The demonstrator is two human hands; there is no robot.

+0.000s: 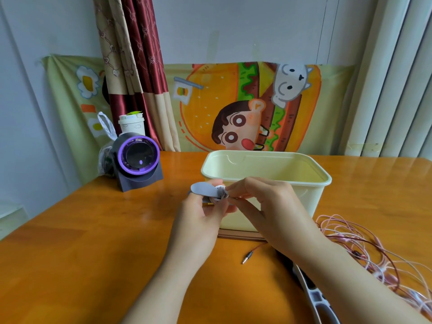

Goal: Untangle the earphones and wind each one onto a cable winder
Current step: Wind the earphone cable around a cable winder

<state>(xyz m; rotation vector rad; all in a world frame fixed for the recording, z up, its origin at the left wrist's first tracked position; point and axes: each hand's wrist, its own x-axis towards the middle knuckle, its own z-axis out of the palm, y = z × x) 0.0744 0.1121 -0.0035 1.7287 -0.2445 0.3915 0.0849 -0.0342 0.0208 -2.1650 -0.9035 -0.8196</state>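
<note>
While a dark device with a purple ring (pixel 138 157) stands at ten o'clock from the hands, with a lidded cup (pixel 131 123) and a plastic bag (pixel 105 146) just beside it, the work goes on above the orange worktop (pixel 93 242).

The left hand (pixel 201 213) holds a grey cable winder (pixel 203 190) in the air, its fingers (pixel 198 202) curled under it and the thumb pressed up against it. A white cord (pixel 221 194) is bunched at the winder's three o'clock end. The right hand (pixel 264 206) meets it there, its fingers (pixel 236 186) pinched on the cord or the winder's edge; which one cannot be told.

A cream bin (pixel 311 197) stands just behind both hands. At five o'clock from them a loose jack plug (pixel 246 257) lies on the worktop. Its reddish lead runs toward the tangle of earphones (pixel 364 249) at four o'clock, pink, white and dark red, well apart from the winder.

The cords look light, thin and limp. They will likely slip and snag, so each is best taken near a plug or earbud and drawn out gently. The winder looks soft and flexible, best held by its flat body.
</note>
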